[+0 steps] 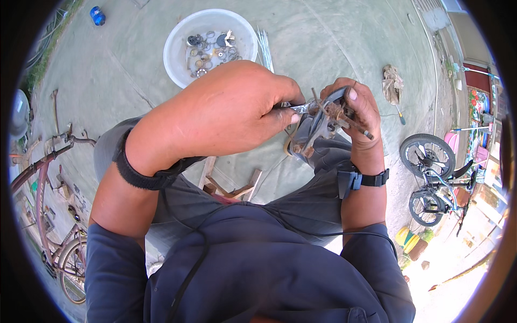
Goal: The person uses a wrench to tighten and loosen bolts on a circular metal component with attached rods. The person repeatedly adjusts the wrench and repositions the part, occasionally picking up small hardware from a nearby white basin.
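My left hand (253,105) reaches across from the left, thumb and fingers pinched around a silver wrench-like tool (302,108). The far end of that tool meets a rusty metal assembly (322,125) with a threaded axle, thin plates and a curved dark piece. My right hand (362,110) is closed about the right side of this assembly, its thumb pressed on the dark piece. The assembly is held above my knee. My left fingers hide most of the tool, so its exact kind is unclear.
A white basin (171,60) holding several rings and small metal parts stands ahead. Beside it lie thin metal rods (264,49). A crumpled cloth (392,84) and a screwdriver (401,116) are to the right. Bicycles flank me: a small one (428,156) right, a reddish frame (42,204) left.
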Motion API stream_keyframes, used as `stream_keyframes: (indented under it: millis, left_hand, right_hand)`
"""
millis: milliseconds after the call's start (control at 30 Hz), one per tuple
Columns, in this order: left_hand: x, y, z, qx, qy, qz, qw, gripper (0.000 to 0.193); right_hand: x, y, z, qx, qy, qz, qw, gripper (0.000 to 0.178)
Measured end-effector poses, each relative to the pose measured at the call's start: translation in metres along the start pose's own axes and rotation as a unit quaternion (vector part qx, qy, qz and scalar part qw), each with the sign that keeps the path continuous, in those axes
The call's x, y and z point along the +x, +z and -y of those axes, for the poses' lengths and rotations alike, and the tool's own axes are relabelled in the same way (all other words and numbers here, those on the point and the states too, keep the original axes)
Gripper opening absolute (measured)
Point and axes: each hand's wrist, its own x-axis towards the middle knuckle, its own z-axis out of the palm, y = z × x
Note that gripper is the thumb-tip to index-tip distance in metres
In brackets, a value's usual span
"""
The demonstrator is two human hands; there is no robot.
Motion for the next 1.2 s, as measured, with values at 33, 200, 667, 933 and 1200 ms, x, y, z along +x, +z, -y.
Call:
stream_keyframes:
  millis: [33, 200, 667, 933, 1200]
  left_hand:
    - [0.0, -0.001, 0.0, 0.0, 0.0, 0.007, 1.0, 0.019]
    - [0.0, 0.0, 0.0, -0.013, -0.02, 0.006, 1.0, 0.018]
    - [0.011, 0.027, -0.004, -0.224, -0.109, -0.121, 0.961, 0.022]
    - [0.008, 0.02, -0.01, -0.296, -0.121, -0.064, 0.945, 0.028]
    - [0.008, 0.026, -0.003, -0.261, -0.048, -0.101, 0.959, 0.026]
  right_hand:
    - [0.0, 0.001, 0.001, 0.0, 0.0, -0.006, 1.0, 0.056]
    - [-0.002, 0.006, 0.005, -0.022, 0.005, -0.002, 1.0, 0.053]
    - [0.011, 0.017, -0.006, 0.151, -0.045, -0.104, 0.982, 0.048]
    - [0.01, 0.007, -0.017, 0.27, -0.092, -0.014, 0.958, 0.043]
    - [0.01, 0.012, -0.022, 0.293, -0.058, -0.062, 0.952, 0.049]
